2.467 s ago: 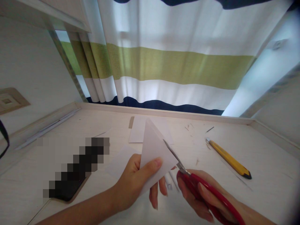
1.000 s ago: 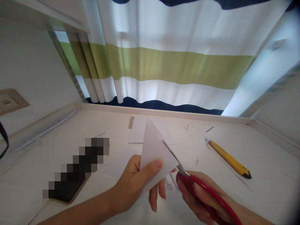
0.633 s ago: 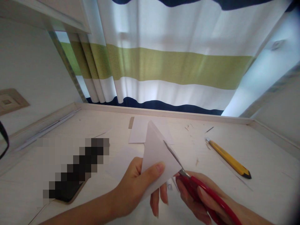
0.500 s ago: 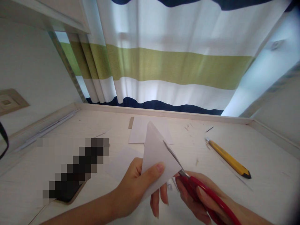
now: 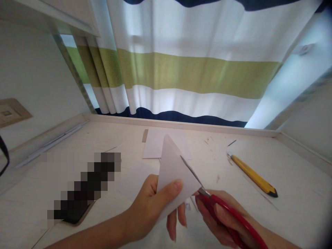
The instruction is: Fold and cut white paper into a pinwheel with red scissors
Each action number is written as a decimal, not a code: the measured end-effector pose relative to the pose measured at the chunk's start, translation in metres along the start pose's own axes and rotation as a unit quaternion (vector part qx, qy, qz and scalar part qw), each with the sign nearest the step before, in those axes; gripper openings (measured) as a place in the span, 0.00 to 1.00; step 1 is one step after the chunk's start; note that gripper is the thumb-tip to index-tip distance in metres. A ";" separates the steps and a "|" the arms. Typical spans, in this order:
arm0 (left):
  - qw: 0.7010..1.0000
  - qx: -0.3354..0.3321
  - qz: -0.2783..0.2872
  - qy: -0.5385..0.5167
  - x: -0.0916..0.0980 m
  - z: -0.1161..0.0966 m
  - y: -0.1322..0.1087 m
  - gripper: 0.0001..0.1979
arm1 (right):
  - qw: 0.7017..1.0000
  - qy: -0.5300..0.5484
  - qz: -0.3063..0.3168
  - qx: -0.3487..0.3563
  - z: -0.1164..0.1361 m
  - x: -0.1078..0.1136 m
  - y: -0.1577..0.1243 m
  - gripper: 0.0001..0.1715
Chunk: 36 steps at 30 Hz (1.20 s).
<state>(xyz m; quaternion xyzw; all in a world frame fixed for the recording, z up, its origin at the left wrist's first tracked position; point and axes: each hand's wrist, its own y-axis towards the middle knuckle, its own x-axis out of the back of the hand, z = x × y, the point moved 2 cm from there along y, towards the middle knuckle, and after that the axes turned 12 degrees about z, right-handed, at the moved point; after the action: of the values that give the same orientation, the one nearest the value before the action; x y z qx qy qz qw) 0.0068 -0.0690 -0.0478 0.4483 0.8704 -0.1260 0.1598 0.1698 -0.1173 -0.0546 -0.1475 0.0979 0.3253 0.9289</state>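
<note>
My left hand [image 5: 155, 204] grips a folded, triangular piece of white paper [image 5: 172, 169], thumb on top and fingers beneath. The paper's point is turned up and away from me. My right hand [image 5: 223, 218] is closed round the red handles of a pair of scissors [image 5: 233, 214]. One scissor blade lies over the paper along its right edge, tip toward the upper left; the other blade is hidden beneath the paper. Behind the folded piece, a white sheet [image 5: 153, 145] lies on the desk, and another pale paper [image 5: 135, 178] is partly under my left hand.
A yellow utility knife [image 5: 254, 174] lies at the right, with small scraps [image 5: 207, 141] near it. At the left rests a phone [image 5: 75, 216], mostly blurred out. A raised rim [image 5: 181, 126] edges the desk [image 5: 103, 131] below a striped curtain [image 5: 194, 72].
The scissors and my right hand have shifted very slightly to the right and down. My left hand and the paper stay almost where they were.
</note>
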 end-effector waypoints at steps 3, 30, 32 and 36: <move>1.000 -0.005 -0.002 -0.002 0.000 0.000 0.000 0.20 | 0.999 -0.012 0.028 0.011 -0.006 0.005 0.003 0.21; 1.000 0.021 0.010 0.006 -0.003 0.001 0.000 0.22 | 0.996 -0.022 0.067 0.061 0.003 0.005 0.005 0.19; 1.000 0.020 0.009 0.005 -0.003 0.001 0.000 0.22 | 0.995 -0.020 0.072 0.071 0.001 0.007 0.006 0.19; 1.000 0.023 0.011 0.008 -0.002 0.003 -0.001 0.23 | 0.992 -0.026 0.087 0.089 -0.003 0.007 0.008 0.22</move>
<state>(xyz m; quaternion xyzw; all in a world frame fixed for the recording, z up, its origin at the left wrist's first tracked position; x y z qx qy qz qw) 0.0078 -0.0721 -0.0493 0.4621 0.8636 -0.1408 0.1441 0.1699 -0.1081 -0.0610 -0.0461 0.1144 0.3982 0.9090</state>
